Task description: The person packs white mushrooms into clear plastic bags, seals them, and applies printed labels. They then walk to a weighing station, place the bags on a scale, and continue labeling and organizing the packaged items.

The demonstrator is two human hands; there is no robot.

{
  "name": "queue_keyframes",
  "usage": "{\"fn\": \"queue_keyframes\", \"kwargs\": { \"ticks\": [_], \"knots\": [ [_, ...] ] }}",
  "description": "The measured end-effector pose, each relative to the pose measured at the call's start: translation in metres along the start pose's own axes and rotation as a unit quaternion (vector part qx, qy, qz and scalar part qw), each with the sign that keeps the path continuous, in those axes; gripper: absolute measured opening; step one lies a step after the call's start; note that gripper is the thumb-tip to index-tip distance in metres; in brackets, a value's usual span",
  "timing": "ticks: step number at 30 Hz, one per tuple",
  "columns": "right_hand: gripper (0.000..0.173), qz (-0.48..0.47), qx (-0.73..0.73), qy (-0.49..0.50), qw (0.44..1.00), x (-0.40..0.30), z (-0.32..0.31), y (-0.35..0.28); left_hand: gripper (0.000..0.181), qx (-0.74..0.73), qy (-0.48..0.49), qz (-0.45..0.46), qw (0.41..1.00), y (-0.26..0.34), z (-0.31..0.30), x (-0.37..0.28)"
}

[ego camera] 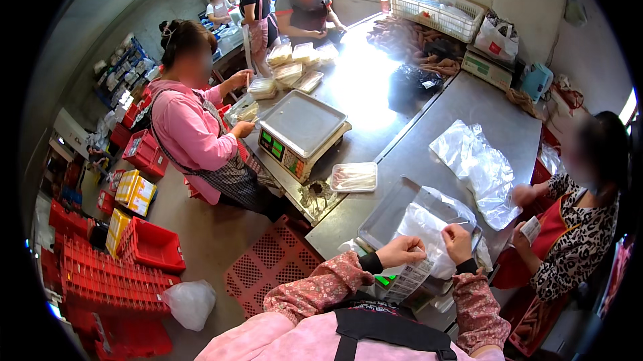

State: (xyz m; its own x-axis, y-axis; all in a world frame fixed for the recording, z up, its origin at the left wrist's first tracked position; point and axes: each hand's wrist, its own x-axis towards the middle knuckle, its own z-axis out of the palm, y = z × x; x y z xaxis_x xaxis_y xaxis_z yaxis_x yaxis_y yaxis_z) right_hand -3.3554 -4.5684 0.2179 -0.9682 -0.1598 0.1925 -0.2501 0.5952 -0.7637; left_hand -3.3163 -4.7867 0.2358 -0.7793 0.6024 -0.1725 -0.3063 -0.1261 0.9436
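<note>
My left hand [400, 252] pinches the edge of a sheet of printed labels [412, 279], which hangs below it over a scale's green display. My right hand [457, 243] is a little to the right, above a clear plastic bag [427, 225]; its fingertips are pinched together, and whether they hold a label or part of the bag cannot be told. The bag lies on a metal tray [389, 208] on the scale. Beyond the tray stands a plastic container of pale, stick-like food [354, 177].
A platform scale [302, 122] stands on the metal table beside a co-worker in pink. Another co-worker sits at right near flat plastic bags [477, 170]. Filled containers [288, 74] and a heap of roots [402, 37] lie farther back. A red crate [274, 265] is at lower left.
</note>
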Motion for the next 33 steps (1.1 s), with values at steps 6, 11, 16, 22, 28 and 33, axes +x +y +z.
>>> {"fn": "queue_keyframes", "kwargs": {
  "ticks": [6,11,16,22,28,33],
  "knots": [
    [0.01,0.026,-0.062,0.121,0.99,0.033,-0.029,0.059,0.029,0.196,0.16,0.016,0.967,-0.019,0.011,0.04],
    [0.017,-0.074,-0.045,0.278,0.957,0.03,-0.06,-0.042,0.035,0.272,0.295,0.006,0.916,-0.08,-0.024,0.06],
    [0.024,-0.14,0.002,-0.046,0.989,-0.024,-0.004,-0.046,0.038,0.357,0.293,-0.022,0.887,-0.066,-0.016,0.062],
    [0.043,-0.134,-0.173,-0.102,0.97,-0.054,0.029,-0.021,0.038,0.426,0.316,0.016,0.848,-0.081,-0.014,0.068],
    [0.035,-0.124,-0.197,-0.098,0.968,-0.056,0.034,-0.023,0.053,0.398,0.234,-0.022,0.887,-0.062,-0.025,0.039],
    [0.036,-0.139,-0.198,-0.093,0.966,-0.056,0.037,-0.019,0.056,0.465,0.132,-0.044,0.874,-0.063,-0.034,0.034]
  ]
}}
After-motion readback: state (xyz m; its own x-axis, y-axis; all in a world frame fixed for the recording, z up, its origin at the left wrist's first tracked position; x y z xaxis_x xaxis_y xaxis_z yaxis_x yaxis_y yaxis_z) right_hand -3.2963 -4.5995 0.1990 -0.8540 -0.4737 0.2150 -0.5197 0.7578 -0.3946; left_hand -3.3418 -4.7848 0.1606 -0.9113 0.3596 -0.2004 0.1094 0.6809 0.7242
